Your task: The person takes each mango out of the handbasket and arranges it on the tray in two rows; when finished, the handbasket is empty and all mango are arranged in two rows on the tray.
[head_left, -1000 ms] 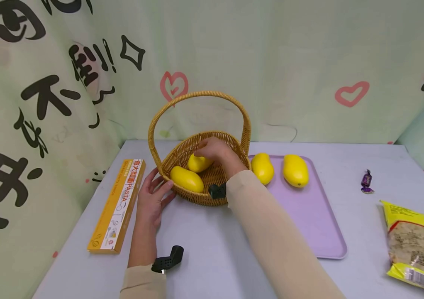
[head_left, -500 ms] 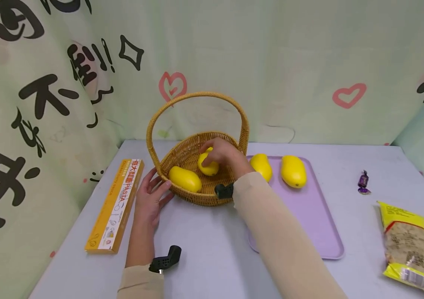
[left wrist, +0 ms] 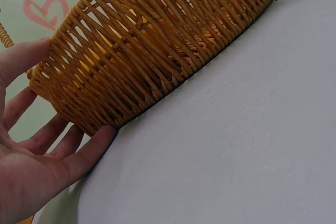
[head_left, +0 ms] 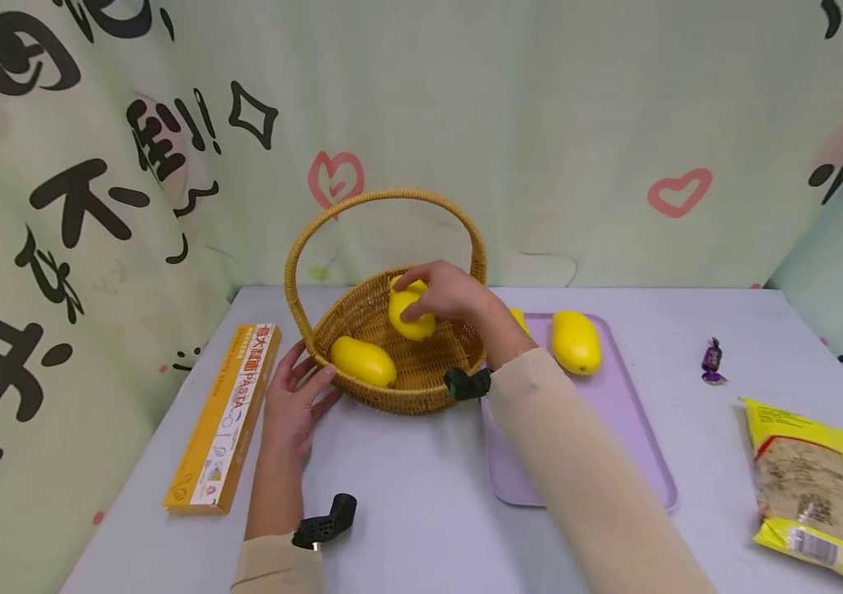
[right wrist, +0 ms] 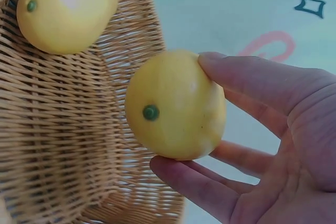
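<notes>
Since a second ago the right hand (head_left: 459, 299) has shifted one smooth yellow oval fruit (head_left: 403, 318) rightward and tipped it more upright inside the golden-brown woven basket (head_left: 401, 402), fingers part-open, gripping its sides. Pale worktop (head_left: 421, 503) bears a lilac rectangular tray (head_left: 633, 425) and, just left of it, the basket, left hand (head_left: 290, 412) holding its left end, fingers spread. Also: yellow-and-tan plastic bag (head_left: 826, 495), orange-and-white pasta box (head_left: 223, 421), second yellow fruit (head_left: 364, 361) lying in the basket, two more on the tray, purple-wrapped candy (head_left: 713, 361).
</notes>
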`<state>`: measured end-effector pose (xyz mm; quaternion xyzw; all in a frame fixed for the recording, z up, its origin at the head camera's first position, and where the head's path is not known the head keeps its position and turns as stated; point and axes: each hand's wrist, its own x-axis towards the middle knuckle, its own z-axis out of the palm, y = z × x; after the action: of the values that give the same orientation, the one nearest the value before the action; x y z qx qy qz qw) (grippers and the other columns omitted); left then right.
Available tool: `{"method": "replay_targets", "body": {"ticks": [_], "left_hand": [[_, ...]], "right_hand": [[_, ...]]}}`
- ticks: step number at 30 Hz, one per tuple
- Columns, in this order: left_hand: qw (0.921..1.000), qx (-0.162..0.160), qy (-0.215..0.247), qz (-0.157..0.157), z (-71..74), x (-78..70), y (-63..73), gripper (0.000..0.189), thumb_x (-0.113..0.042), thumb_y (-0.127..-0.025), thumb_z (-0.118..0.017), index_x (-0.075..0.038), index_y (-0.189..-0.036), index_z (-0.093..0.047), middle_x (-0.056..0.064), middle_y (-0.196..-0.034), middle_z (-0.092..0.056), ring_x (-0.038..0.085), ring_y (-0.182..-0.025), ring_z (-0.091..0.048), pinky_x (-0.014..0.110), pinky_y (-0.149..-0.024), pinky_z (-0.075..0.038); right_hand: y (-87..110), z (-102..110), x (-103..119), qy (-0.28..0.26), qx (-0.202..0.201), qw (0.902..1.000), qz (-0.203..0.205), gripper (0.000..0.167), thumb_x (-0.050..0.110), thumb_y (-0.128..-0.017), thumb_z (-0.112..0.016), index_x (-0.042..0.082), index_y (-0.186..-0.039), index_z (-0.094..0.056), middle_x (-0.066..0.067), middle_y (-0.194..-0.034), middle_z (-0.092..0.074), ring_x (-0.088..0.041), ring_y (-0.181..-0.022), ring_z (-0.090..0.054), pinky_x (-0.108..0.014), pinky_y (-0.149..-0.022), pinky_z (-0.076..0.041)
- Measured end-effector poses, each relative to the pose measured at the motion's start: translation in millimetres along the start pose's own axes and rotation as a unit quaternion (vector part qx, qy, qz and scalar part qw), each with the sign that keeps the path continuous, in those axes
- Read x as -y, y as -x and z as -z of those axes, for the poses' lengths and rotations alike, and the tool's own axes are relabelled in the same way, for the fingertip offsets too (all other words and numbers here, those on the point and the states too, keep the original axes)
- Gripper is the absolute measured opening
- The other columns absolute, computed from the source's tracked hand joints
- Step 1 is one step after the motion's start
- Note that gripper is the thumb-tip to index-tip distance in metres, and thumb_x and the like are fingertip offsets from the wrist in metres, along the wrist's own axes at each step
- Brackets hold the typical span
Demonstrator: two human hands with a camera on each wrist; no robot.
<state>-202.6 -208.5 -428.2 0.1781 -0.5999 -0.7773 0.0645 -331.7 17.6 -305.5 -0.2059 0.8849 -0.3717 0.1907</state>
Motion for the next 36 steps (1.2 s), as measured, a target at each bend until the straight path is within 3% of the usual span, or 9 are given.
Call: {"method": "replay_targets", "body": {"ticks": [5,9,18,25,36], "left_hand": [[1.0000,0.001,0.000,0.001,0.6,0.1,-0.1,0.072,-0.013,-0.097,-0.072,-0.031,-0.159,-0.039,0.006,-0.159,-0.045,0.025,-0.138,-0.050,0.047,-0.109,-0.053],[1.0000,0.004,-0.001,0.003,0.4,0.3,0.3,0.072,-0.013,-0.098,-0.072,-0.031,-0.159,-0.039,0.006,-0.158,-0.045,0.024,-0.138,-0.050,0.046,-0.109,-0.053],[0.9999,0.005,0.002,0.008,1.7,-1.0,2.0,0.072,-0.016,-0.097,-0.073,-0.035,-0.158,-0.040,0.003,-0.160,-0.044,0.023,-0.140,-0.049,0.045,-0.109,-0.052],[1.0000,0.004,-0.004,0.003,2.3,-2.3,1.8,0.073,-0.017,-0.097,-0.074,-0.035,-0.158,-0.039,0.004,-0.160,-0.043,0.023,-0.140,-0.049,0.045,-0.109,-0.053],[0.9999,0.006,-0.007,0.006,-0.8,-2.5,4.3,0.073,-0.015,-0.098,-0.071,-0.033,-0.160,-0.037,0.004,-0.161,-0.042,0.022,-0.139,-0.050,0.043,-0.109,-0.053]], "right_hand": [[15.1,8.6,5.7,0.014,-0.014,0.9998,0.006,0.048,0.018,-0.089,-0.079,0.021,-0.136,-0.067,-0.005,-0.155,-0.050,-0.025,-0.104,-0.053,-0.033,-0.081,-0.049],[26.5,14.6,10.2,0.024,-0.021,0.9994,0.013,0.048,0.018,-0.089,-0.079,0.022,-0.136,-0.068,-0.003,-0.155,-0.051,-0.026,-0.100,-0.053,-0.033,-0.080,-0.047],[48.0,24.1,17.0,0.020,-0.028,0.9992,0.020,0.046,0.020,-0.090,-0.078,0.024,-0.134,-0.069,-0.002,-0.153,-0.052,-0.026,-0.135,-0.044,-0.044,-0.108,-0.046],[67.8,33.7,16.1,0.025,-0.037,0.9986,0.030,0.047,0.022,-0.090,-0.079,0.025,-0.136,-0.068,0.000,-0.153,-0.053,-0.028,-0.130,-0.050,-0.047,-0.106,-0.047],[98.3,41.7,3.3,0.033,-0.045,0.9974,0.047,0.048,0.023,-0.090,-0.078,0.025,-0.136,-0.068,0.002,-0.151,-0.057,-0.039,-0.142,-0.047,-0.056,-0.117,-0.040]]}}
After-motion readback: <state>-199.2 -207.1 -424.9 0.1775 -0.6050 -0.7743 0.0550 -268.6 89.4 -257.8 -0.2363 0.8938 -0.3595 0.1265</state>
